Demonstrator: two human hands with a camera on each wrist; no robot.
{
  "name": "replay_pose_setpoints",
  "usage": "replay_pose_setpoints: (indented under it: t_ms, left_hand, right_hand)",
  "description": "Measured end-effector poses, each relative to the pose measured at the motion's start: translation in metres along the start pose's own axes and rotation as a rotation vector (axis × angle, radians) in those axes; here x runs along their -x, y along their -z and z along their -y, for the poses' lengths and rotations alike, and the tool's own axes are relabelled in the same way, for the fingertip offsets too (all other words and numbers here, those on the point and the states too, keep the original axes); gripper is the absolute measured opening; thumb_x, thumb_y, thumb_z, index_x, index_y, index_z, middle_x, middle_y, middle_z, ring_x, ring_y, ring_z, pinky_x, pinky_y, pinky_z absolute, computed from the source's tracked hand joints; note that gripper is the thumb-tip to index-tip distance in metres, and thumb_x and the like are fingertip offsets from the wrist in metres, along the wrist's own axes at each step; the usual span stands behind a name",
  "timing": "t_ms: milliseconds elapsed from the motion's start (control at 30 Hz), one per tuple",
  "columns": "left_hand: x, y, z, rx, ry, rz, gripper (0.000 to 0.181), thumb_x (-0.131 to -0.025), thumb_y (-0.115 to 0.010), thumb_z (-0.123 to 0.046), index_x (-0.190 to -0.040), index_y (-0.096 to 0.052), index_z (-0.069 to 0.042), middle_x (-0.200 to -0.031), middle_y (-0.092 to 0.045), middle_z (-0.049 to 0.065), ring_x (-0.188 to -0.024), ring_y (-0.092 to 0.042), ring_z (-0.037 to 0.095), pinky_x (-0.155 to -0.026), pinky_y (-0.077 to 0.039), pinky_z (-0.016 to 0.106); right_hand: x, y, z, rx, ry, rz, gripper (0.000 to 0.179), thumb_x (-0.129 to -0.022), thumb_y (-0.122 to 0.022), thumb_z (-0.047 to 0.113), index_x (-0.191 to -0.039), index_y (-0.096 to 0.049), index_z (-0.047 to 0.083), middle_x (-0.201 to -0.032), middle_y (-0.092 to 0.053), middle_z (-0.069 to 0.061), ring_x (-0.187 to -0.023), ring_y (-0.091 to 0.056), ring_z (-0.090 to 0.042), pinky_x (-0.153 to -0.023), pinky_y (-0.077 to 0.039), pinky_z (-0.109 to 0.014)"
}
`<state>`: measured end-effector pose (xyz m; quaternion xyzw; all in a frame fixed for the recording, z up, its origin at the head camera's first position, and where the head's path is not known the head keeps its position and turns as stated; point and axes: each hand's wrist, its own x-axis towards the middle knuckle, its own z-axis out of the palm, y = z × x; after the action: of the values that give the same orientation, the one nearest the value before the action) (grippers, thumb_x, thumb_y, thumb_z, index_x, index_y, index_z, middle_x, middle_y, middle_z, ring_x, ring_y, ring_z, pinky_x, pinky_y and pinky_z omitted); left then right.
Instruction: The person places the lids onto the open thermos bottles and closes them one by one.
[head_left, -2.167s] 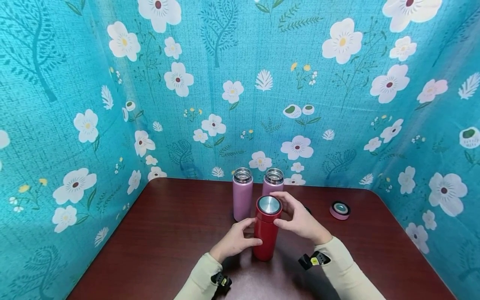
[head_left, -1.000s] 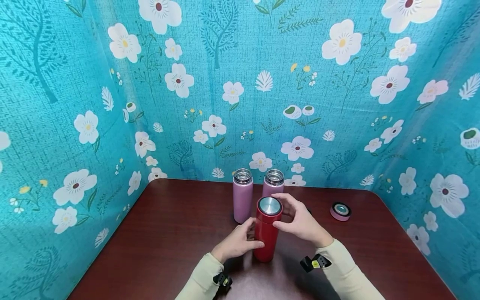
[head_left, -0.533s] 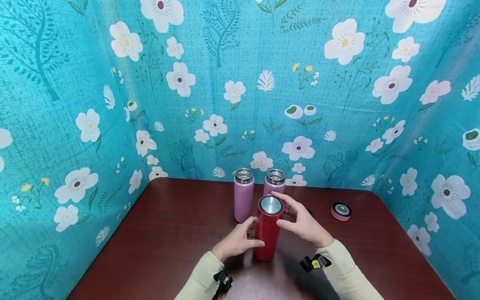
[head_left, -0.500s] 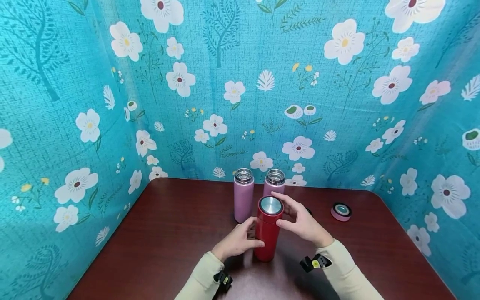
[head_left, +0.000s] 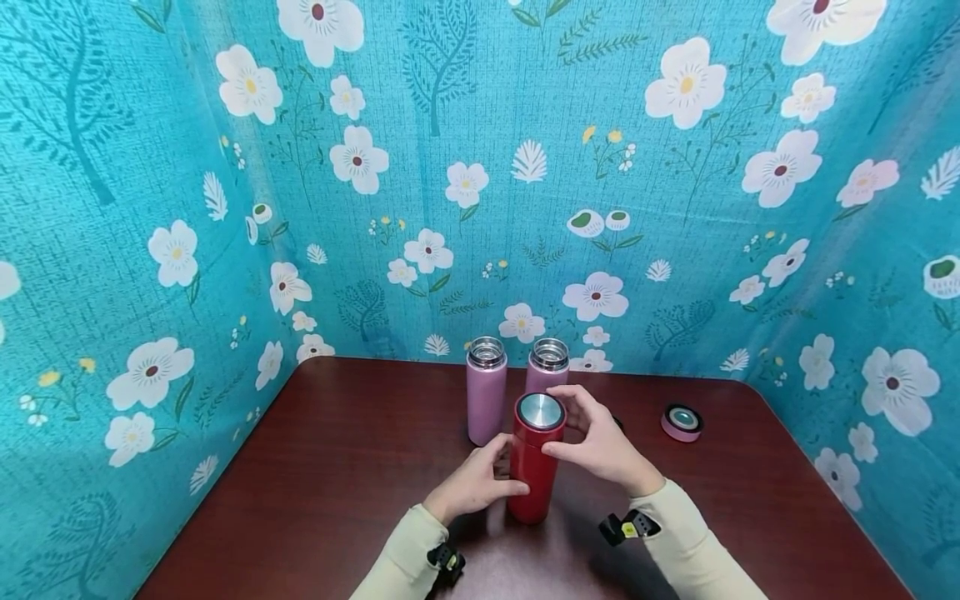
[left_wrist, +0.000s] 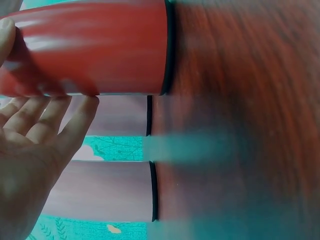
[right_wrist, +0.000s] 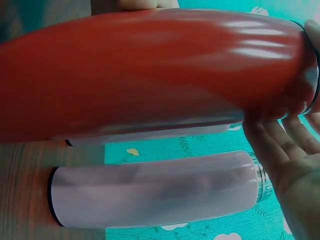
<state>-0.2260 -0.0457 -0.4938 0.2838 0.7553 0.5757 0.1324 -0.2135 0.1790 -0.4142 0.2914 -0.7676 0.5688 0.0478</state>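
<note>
A red thermos bottle [head_left: 531, 487] with a silver-topped lid [head_left: 540, 411] stands upright on the table. My left hand [head_left: 467, 485] grips its body from the left, thumb in front and fingers behind. On the other side, my right hand [head_left: 603, 446] holds the top around the lid, its thumb near the lid seam. The right wrist view shows the right hand's fingers [right_wrist: 272, 142] against the red surface. Behind it are two uncapped pink thermos bottles, the left one [head_left: 486, 404] in plain sight and the right one [head_left: 547, 375] partly hidden by the red bottle and my right hand.
A pink lid with a black rim [head_left: 681, 433] lies on the dark red-brown table [head_left: 337, 467] at the right. Part of a small dark object [head_left: 617, 422] shows behind my right hand. A blue flowered cloth [head_left: 420, 208] surrounds the table's back and sides.
My right hand has shifted slightly around the lid, its thumb now farther left across the front. The left hand and the red thermos bottle stay in place.
</note>
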Motion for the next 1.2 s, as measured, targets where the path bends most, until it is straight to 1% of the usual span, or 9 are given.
replay_pose_setpoints:
  t_ms: [100, 167, 300, 400, 600, 767, 900, 1067, 1200]
  left_hand:
    - [-0.0002, 0.0001, 0.0021, 0.015, -0.01, 0.0, 0.055, -0.082, -0.075, -0.02, -0.128, -0.046, -0.019, -0.119, -0.059, -0.003, -0.106, -0.059, 0.01, -0.09, -0.049, 0.026]
    - [-0.0002, 0.0001, 0.0035, 0.024, -0.025, 0.0, 0.054, -0.082, -0.075, -0.018, -0.128, -0.046, -0.017, -0.119, -0.06, -0.002, -0.106, -0.059, 0.011, -0.09, -0.048, 0.026]
    - [-0.0006, -0.0002, 0.005, 0.032, -0.034, -0.005, 0.052, -0.082, -0.075, -0.017, -0.126, -0.047, -0.016, -0.118, -0.06, -0.001, -0.105, -0.06, 0.012, -0.089, -0.049, 0.026]
    - [0.0001, -0.0013, 0.0051, 0.033, -0.04, -0.01, 0.051, -0.082, -0.075, -0.017, -0.125, -0.048, -0.016, -0.117, -0.06, -0.002, -0.103, -0.06, 0.011, -0.088, -0.049, 0.025]
    - [0.0008, -0.0027, 0.0045, 0.032, -0.063, -0.01, 0.05, -0.082, -0.075, -0.016, -0.123, -0.048, -0.016, -0.115, -0.059, -0.002, -0.102, -0.061, 0.011, -0.087, -0.049, 0.025]
    - [-0.0003, -0.0023, 0.0044, 0.027, -0.056, -0.014, 0.051, -0.081, -0.076, -0.017, -0.124, -0.048, -0.017, -0.116, -0.059, -0.002, -0.102, -0.061, 0.011, -0.087, -0.049, 0.024]
    - [-0.0009, -0.0015, 0.0048, 0.027, -0.054, -0.015, 0.051, -0.081, -0.076, -0.017, -0.124, -0.048, -0.017, -0.116, -0.059, -0.002, -0.103, -0.06, 0.011, -0.088, -0.049, 0.024]
    - [-0.0015, 0.0002, 0.0051, 0.035, -0.033, -0.012, 0.051, -0.081, -0.076, -0.018, -0.123, -0.048, -0.018, -0.116, -0.059, -0.003, -0.104, -0.06, 0.012, -0.089, -0.049, 0.025]
    - [-0.0009, 0.0005, 0.0042, 0.023, -0.021, -0.008, 0.051, -0.081, -0.076, -0.02, -0.124, -0.048, -0.019, -0.116, -0.059, -0.004, -0.104, -0.06, 0.012, -0.088, -0.049, 0.026]
  right_hand:
    - [0.0015, 0.0012, -0.0015, -0.02, 0.001, 0.018, 0.068, -0.079, -0.075, 0.01, -0.137, -0.039, 0.004, -0.125, -0.055, -0.008, -0.109, -0.058, -0.022, -0.088, -0.051, -0.04]
    - [0.0025, 0.003, -0.002, -0.032, -0.001, 0.041, 0.069, -0.082, -0.072, 0.011, -0.14, -0.037, 0.006, -0.129, -0.053, -0.009, -0.113, -0.056, -0.022, -0.089, -0.05, -0.04]
    - [0.0029, 0.0067, -0.0008, -0.049, 0.002, 0.095, 0.068, -0.085, -0.068, 0.011, -0.144, -0.035, 0.011, -0.133, -0.051, -0.009, -0.118, -0.053, -0.02, -0.09, -0.05, -0.036]
    - [0.0022, 0.0083, -0.0004, -0.058, 0.007, 0.114, 0.066, -0.085, -0.068, 0.01, -0.144, -0.037, 0.011, -0.132, -0.053, -0.01, -0.117, -0.054, -0.019, -0.088, -0.051, -0.034]
    - [0.0011, 0.009, -0.0001, -0.063, -0.017, 0.09, 0.067, -0.081, -0.072, 0.008, -0.14, -0.039, 0.005, -0.127, -0.056, -0.011, -0.113, -0.057, -0.023, -0.085, -0.052, -0.039]
    - [0.0009, 0.0063, 0.0017, -0.047, -0.014, 0.031, 0.064, -0.079, -0.076, 0.008, -0.134, -0.045, 0.009, -0.124, -0.058, -0.01, -0.108, -0.06, -0.022, -0.083, -0.053, -0.042]
    - [0.0006, 0.0044, 0.0016, -0.041, 0.007, 0.01, 0.062, -0.079, -0.076, 0.007, -0.132, -0.044, 0.009, -0.124, -0.057, -0.012, -0.106, -0.061, -0.023, -0.083, -0.053, -0.041]
    - [-0.0009, 0.0042, -0.0001, -0.05, -0.009, 0.04, 0.07, -0.079, -0.075, 0.011, -0.139, -0.039, 0.007, -0.128, -0.054, -0.01, -0.11, -0.058, -0.022, -0.084, -0.053, -0.037]
    - [-0.002, 0.0046, -0.001, -0.06, 0.0, 0.093, 0.073, -0.079, -0.074, 0.012, -0.143, -0.037, 0.009, -0.131, -0.052, -0.01, -0.112, -0.056, -0.023, -0.085, -0.052, -0.04]
